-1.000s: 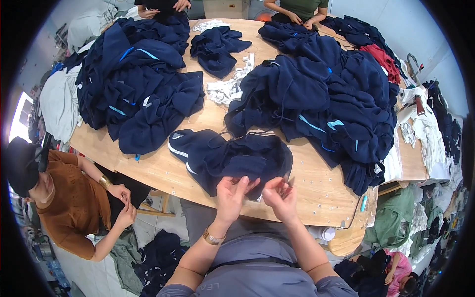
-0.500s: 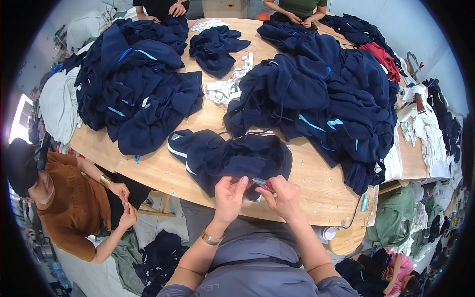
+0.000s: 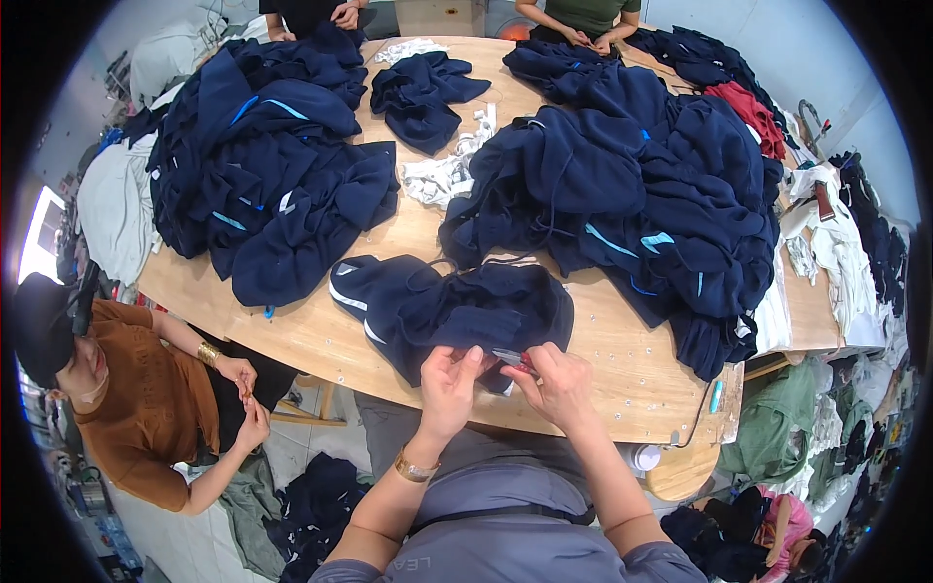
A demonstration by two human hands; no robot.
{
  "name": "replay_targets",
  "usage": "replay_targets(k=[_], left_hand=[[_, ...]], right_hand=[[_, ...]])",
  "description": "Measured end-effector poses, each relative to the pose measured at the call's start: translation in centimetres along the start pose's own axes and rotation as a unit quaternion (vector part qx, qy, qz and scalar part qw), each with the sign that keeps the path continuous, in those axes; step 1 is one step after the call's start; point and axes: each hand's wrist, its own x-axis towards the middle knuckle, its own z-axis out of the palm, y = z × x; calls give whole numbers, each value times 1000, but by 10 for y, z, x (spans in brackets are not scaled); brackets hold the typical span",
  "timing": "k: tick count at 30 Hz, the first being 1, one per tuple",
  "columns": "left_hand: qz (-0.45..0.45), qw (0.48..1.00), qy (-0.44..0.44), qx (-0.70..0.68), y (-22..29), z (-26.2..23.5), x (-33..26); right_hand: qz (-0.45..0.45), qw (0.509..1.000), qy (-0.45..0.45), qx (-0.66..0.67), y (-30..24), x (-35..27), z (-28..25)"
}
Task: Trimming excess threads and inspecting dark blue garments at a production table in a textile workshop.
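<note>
a co-worker in a brown shirt (image 3: 136, 408) is sitting at the left, the left hand (image 3: 449, 387) is pinching the near edge of the navy garment (image 3: 457, 306) lying on the wooden table (image 3: 622, 364), and the right hand (image 3: 559, 384) is gripping a small tool (image 3: 512, 358), hard to identify, against that edge.

A large wooden table (image 3: 632, 369) with a rounded near corner is seen filling the middle of the room. Pale walls are seen beyond its far edge. Left of the table, a bright window or screen (image 3: 41, 238) is lit. A light tiled floor (image 3: 194, 544) is seen below its near-left edge.
</note>
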Motion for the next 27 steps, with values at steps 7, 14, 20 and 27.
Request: replay_targets(k=[7,14,20,27], left_hand=[[14,1000,0,19,-2,-1,-2],[7,1000,0,18,0,-1,-2],[-57,987,-9,-151,5,7,2],[-42,991,-2,-130,-7,3,1]], right_hand=[[-19,1000,5,-24,-2,2,-2],[-19,1000,-6,-24,-2,2,-3],[200,938,26,282,-11,-2,1],[276,870,-7,408,-32,3,16]])
